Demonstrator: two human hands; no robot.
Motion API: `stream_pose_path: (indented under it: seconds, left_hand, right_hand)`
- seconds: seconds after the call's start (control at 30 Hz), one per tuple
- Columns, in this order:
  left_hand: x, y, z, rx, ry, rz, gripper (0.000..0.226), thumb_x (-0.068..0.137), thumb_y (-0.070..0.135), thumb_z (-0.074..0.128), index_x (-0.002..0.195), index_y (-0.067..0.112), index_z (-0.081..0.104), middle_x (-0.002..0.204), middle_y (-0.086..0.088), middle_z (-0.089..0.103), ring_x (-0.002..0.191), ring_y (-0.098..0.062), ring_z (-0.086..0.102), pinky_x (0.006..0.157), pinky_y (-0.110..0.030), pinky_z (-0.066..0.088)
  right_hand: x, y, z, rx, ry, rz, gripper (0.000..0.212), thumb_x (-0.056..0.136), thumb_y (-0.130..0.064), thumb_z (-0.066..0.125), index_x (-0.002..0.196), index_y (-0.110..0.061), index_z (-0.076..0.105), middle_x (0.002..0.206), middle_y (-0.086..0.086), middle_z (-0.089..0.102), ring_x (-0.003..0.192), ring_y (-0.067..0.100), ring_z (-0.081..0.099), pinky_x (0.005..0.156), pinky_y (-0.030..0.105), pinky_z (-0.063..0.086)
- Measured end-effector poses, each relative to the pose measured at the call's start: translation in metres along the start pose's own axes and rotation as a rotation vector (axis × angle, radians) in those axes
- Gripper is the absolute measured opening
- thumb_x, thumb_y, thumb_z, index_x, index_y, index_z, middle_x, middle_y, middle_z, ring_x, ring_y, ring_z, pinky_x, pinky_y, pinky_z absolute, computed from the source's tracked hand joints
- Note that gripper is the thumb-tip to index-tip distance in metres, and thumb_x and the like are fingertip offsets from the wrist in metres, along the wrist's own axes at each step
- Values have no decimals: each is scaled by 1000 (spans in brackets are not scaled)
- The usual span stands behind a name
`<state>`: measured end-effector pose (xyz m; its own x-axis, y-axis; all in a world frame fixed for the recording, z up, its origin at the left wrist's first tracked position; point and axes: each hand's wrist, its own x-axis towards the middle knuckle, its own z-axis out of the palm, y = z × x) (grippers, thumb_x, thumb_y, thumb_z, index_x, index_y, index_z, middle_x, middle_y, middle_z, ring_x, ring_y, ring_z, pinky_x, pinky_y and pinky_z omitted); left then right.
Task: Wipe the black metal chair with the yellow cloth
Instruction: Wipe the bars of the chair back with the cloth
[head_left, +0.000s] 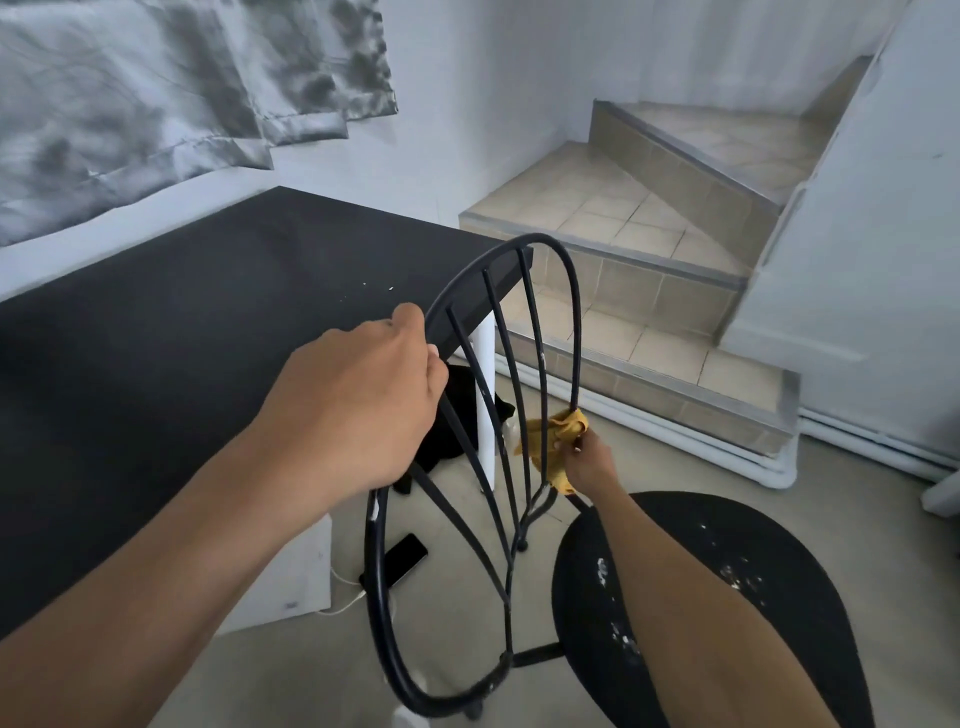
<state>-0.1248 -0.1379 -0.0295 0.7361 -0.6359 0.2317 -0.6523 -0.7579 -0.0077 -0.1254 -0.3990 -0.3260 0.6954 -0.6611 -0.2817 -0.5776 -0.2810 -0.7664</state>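
L hand (358, 400) grips the left side of the chair (753, 535) back. R hand (589, 462) pinches the cloth (558, 441) round the right side of the back, low down. Hands are apart. That side runs up & away from the R hand, so the next wipe prob goes up along it. Black counter (208, 312) is behind.

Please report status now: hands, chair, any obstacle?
Left hand grips chair back rim. Right hand holds cloth against opposite rim side. Table just behind; no block seen.
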Motion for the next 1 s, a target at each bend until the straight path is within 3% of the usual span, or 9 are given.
stream_pose_path:
  seconds: [0.27, 0.37, 0.67, 0.93, 1.0]
  left_hand:
    - [0, 2, 0, -12, -5, -10, 26, 101, 33, 24, 84, 16, 34, 65, 4, 45, 52, -17, 48, 45, -30, 27]
    - [0, 3, -1, 19, -3, 6, 26, 101, 33, 23, 83, 17, 32, 64, 4, 44, 51, -15, 46, 44, -29, 26]
    - [0, 3, -1, 63, -3, 23, 25, 100, 34, 21, 82, 17, 30, 65, 6, 41, 51, -12, 39, 44, -28, 23]
    - [0, 5, -3, 79, -17, 22, 25, 99, 35, 20, 81, 20, 27, 67, 7, 44, 52, -10, 43, 43, -25, 27]
    - [0, 6, -5, 84, -22, 20, 25, 99, 35, 19, 80, 20, 27, 67, 7, 44, 51, -9, 42, 43, -24, 25]
  right_hand:
    - [-3, 7, 13, 118, 80, 67, 17, 102, -16, 46, 112, -10, 59, 102, 7, 65, 92, 23, 62, 81, 34, 50]
    - [-2, -5, 3, 225, 115, -29, 17, 101, -17, 50, 113, -11, 60, 101, 5, 65, 97, 24, 65, 79, 32, 49]
    - [11, -84, -49, 285, 199, -260, 24, 101, -23, 53, 121, -12, 60, 123, 6, 63, 114, 25, 56, 93, 41, 45]
    - [11, -178, -106, 110, 207, -581, 22, 100, -11, 50, 118, -14, 61, 110, -3, 60, 103, 17, 52, 85, 30, 38]
    - [9, -181, -112, 32, 214, -639, 20, 100, -10, 49, 116, -14, 62, 107, -2, 60, 99, 17, 53, 79, 20, 39]
